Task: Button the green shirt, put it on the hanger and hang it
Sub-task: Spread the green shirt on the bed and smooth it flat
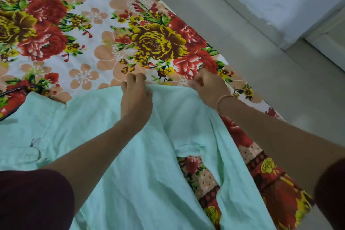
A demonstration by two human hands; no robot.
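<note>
- Pinching the far edge of the green shirt [141, 183], the left grip [136, 97] and the right grip [205, 84] are both closing on cloth, and neither is carrying anything else.
- At the left edge of the bed [89, 30], a dark thin object [18, 89], probably the hanger, is lying half under the shirt; too little is showing to be sure.
- Left grip: fingers are curling over the shirt's far edge near its middle, with the thumb tucking in against the cloth.
- Between the arms the shirt is lying spread on the floral sheet, with a gap opening in it near the bed's right edge where the sheet is showing through.
- Right grip: fingers are bunching tightly round the far right corner of the shirt, close to the bed's right edge; a thin bangle [224, 97] is sitting on the wrist.
- Judging by this, the shirt is being laid out flat and buttoning is not yet beginning; next the two front edges need bringing together so buttons and holes are lining up.
- Right of the bed, the grey floor [252, 65] is running alongside.
</note>
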